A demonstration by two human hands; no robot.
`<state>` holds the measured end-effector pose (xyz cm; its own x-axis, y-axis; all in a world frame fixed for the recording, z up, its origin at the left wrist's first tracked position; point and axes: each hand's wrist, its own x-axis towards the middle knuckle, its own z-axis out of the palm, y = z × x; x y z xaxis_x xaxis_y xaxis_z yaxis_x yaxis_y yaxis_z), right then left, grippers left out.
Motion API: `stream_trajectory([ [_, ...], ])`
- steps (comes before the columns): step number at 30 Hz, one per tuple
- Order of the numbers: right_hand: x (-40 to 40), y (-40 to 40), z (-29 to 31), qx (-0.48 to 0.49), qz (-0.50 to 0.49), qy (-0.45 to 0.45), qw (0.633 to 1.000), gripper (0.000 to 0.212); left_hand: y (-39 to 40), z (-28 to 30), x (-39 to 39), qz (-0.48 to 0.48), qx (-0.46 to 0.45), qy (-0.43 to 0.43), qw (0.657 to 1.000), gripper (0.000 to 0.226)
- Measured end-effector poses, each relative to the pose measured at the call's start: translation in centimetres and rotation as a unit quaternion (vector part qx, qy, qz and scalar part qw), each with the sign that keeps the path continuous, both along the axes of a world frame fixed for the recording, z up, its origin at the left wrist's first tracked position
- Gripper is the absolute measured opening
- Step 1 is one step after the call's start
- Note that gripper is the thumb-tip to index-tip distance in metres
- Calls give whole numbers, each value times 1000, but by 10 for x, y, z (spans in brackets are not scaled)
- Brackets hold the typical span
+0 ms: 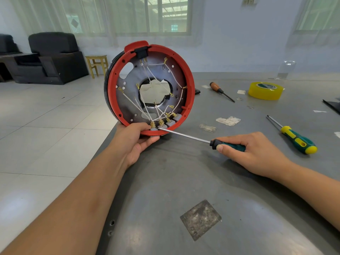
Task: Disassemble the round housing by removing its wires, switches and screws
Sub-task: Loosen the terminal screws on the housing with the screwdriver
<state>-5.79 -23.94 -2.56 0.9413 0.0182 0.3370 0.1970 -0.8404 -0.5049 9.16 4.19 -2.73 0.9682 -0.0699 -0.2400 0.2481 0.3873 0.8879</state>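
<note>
The round housing, red-rimmed with a dark inner plate, stands on edge at the table's left side. White wires with brass terminals cross its inside. Several grey switches sit in a row along its lower rim. My left hand grips the housing's bottom edge, thumb inside the rim by the leftmost switch. My right hand holds the green handle of a screwdriver, and the tip of its shaft touches the switches at the lower rim.
On the grey metal table to the right lie a green-and-yellow screwdriver, a small brown-handled screwdriver and a roll of yellow tape. The table's left edge runs near the housing; tiled floor, a wooden stool and black armchairs lie beyond.
</note>
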Motion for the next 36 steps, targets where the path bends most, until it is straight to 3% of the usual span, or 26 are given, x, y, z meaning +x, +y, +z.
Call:
stream_trajectory([
  [8, -2, 7, 3, 19, 0, 0, 1000, 36, -3, 0, -1, 16, -20, 14, 1000, 39],
  [14, -3, 9, 3, 22, -4, 6, 1000, 16, -5, 0, -2, 25, -59, 26, 998, 41],
  [22, -3, 11, 1, 54, 3, 15, 998, 17, -7, 1, -5, 29, -81, 33, 996, 42],
  [36, -1, -4, 5, -6, -5, -6, 1000, 18, -6, 3, -8, 6, -38, 20, 999, 34],
])
